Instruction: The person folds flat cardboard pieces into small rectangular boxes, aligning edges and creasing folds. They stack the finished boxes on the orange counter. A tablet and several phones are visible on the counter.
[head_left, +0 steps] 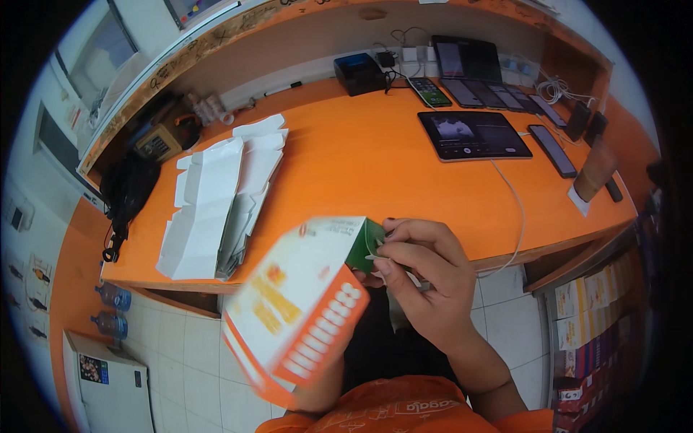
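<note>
Head cam here, so judge accordingly: the printed carton [303,278] is up in the air at the near edge of the orange desk [339,155], tilted and a bit motion-blurred. Progress-wise, I'd call it partway. The body already looks opened out into a box shape, but the green end flap [356,252] doesn't look tucked shut yet, and I can't see the opposite end well enough to say. There's also a stack of flattened cartons [209,195] on the left part of the desk, white inner faces up, and those look unfolded.

Hands: the right hand [442,285] has thumb and index pinching a bit of the green flap, other fingers curled in close, wrist bent, forearm angling up from below the desk's near edge. The left hand [369,279] is mostly hidden behind the carton; seems to be propping it from underneath, but I honestly can't tell how tight its grip is.

Far right of the desk there's a tablet [473,137] lit up, nobody touching it.
</note>
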A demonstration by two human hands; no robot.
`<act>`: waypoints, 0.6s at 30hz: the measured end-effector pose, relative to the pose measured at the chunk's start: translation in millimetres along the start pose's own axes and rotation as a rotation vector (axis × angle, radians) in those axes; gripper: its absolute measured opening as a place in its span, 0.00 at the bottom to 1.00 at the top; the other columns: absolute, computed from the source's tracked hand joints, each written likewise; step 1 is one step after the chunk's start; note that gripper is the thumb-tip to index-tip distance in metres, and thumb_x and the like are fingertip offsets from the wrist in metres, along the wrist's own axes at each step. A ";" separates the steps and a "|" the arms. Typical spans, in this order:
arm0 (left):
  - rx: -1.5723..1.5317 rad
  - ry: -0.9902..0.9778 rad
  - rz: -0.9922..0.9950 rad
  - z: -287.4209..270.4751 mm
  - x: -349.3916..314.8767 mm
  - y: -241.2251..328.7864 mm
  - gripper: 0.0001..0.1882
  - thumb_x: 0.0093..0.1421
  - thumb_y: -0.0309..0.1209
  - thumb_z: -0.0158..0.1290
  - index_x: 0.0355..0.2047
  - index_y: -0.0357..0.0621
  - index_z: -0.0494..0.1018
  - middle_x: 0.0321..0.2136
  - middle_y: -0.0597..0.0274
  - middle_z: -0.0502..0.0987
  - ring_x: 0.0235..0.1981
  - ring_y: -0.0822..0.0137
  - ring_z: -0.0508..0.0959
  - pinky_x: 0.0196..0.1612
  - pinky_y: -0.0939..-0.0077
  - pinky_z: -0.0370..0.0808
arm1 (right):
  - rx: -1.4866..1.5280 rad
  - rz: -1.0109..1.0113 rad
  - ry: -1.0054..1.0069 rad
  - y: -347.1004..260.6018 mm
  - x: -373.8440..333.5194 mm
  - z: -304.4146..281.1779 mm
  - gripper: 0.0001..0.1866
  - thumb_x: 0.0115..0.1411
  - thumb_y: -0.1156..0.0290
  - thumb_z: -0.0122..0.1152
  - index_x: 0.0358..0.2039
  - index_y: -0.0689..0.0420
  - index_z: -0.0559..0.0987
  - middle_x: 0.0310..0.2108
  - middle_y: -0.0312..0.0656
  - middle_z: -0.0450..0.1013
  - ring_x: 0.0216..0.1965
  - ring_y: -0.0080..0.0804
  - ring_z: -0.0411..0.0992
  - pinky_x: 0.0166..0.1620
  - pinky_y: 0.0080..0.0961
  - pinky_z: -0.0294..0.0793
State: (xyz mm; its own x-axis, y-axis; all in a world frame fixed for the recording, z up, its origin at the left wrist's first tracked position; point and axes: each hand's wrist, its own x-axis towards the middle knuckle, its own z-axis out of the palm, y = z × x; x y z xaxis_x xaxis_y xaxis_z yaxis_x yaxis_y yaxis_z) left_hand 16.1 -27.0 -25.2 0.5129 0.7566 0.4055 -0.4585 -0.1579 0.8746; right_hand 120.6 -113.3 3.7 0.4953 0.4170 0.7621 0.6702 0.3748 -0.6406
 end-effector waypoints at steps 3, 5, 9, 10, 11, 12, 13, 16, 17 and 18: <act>0.026 -0.030 0.011 -4.6 -4.0 0.4 0.14 0.63 0.27 0.58 0.47 0.32 0.72 0.38 0.58 0.78 0.37 0.69 0.78 0.41 0.76 0.77 | 0.020 0.023 0.000 -1.3 0.3 1.0 0.05 0.55 0.81 0.65 0.33 0.63 0.81 0.37 0.42 0.73 0.38 0.34 0.77 0.39 0.24 0.76; 0.043 -0.041 0.019 -7.2 -5.9 1.1 0.14 0.63 0.27 0.58 0.47 0.32 0.72 0.38 0.57 0.78 0.38 0.69 0.78 0.42 0.76 0.77 | -0.024 -0.013 0.010 -1.4 0.8 1.0 0.05 0.55 0.81 0.65 0.33 0.63 0.81 0.37 0.41 0.73 0.37 0.32 0.77 0.37 0.23 0.76; 0.067 -0.060 0.032 -10.0 -8.3 0.4 0.15 0.63 0.27 0.57 0.47 0.32 0.72 0.39 0.57 0.78 0.38 0.68 0.78 0.43 0.75 0.77 | -0.014 0.005 -0.048 -3.0 -1.3 0.0 0.05 0.54 0.81 0.66 0.33 0.63 0.81 0.37 0.42 0.73 0.37 0.33 0.77 0.37 0.24 0.76; 0.074 -0.063 0.036 -10.9 -8.6 0.1 0.15 0.63 0.27 0.57 0.47 0.32 0.72 0.39 0.57 0.78 0.39 0.68 0.78 0.43 0.74 0.77 | -0.008 0.030 -0.055 -3.3 -1.9 -0.3 0.05 0.54 0.80 0.66 0.33 0.63 0.81 0.37 0.42 0.73 0.37 0.33 0.77 0.37 0.24 0.77; 0.081 -0.065 0.040 -11.7 -8.7 -0.5 0.15 0.63 0.27 0.57 0.47 0.32 0.72 0.39 0.57 0.78 0.39 0.68 0.78 0.43 0.74 0.77 | 0.011 0.049 -0.054 -3.4 -2.1 -0.3 0.05 0.55 0.80 0.66 0.33 0.63 0.81 0.37 0.42 0.73 0.37 0.33 0.77 0.37 0.24 0.77; 0.081 -0.065 0.046 -12.5 -9.0 -1.1 0.15 0.63 0.26 0.57 0.48 0.32 0.72 0.39 0.56 0.78 0.39 0.68 0.78 0.43 0.74 0.77 | -0.010 0.066 -0.067 -3.7 -2.3 -0.4 0.05 0.55 0.80 0.66 0.33 0.63 0.81 0.37 0.42 0.73 0.37 0.33 0.77 0.37 0.24 0.77; 0.089 -0.068 0.047 -13.4 -9.3 -1.6 0.15 0.63 0.26 0.57 0.48 0.32 0.72 0.39 0.56 0.78 0.39 0.68 0.78 0.43 0.74 0.77 | -0.017 0.079 -0.071 -3.7 -1.8 -0.5 0.05 0.55 0.80 0.66 0.33 0.63 0.81 0.37 0.42 0.74 0.37 0.34 0.77 0.38 0.25 0.77; 0.098 -0.072 0.059 -14.2 -9.1 -3.4 0.15 0.63 0.26 0.57 0.48 0.32 0.71 0.40 0.56 0.78 0.40 0.67 0.78 0.44 0.73 0.77 | -0.133 -0.052 -0.100 -4.5 0.3 -2.0 0.05 0.55 0.79 0.66 0.34 0.63 0.81 0.38 0.43 0.74 0.38 0.34 0.77 0.39 0.25 0.77; 0.103 -0.076 0.063 -14.2 -8.4 -4.2 0.15 0.63 0.26 0.57 0.48 0.31 0.71 0.40 0.56 0.78 0.40 0.67 0.78 0.44 0.73 0.77 | -0.196 -0.100 -0.116 -4.7 1.3 -3.2 0.05 0.55 0.79 0.65 0.34 0.63 0.81 0.38 0.43 0.75 0.39 0.33 0.77 0.39 0.25 0.77; 0.113 -0.082 0.067 -14.5 -8.2 -4.5 0.15 0.63 0.26 0.57 0.48 0.31 0.71 0.40 0.56 0.78 0.40 0.67 0.78 0.44 0.73 0.77 | -0.169 -0.076 -0.139 -6.1 0.9 -5.0 0.05 0.56 0.79 0.65 0.34 0.63 0.81 0.40 0.43 0.74 0.42 0.34 0.77 0.42 0.25 0.77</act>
State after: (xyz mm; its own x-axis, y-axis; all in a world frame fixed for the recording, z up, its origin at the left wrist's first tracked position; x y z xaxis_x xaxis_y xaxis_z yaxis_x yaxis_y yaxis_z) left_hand 3.4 -23.3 -36.4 0.5436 0.6885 0.4801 -0.4113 -0.2801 0.8674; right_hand 119.7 -119.4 8.8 0.3663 0.5075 0.7799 0.7917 0.2704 -0.5478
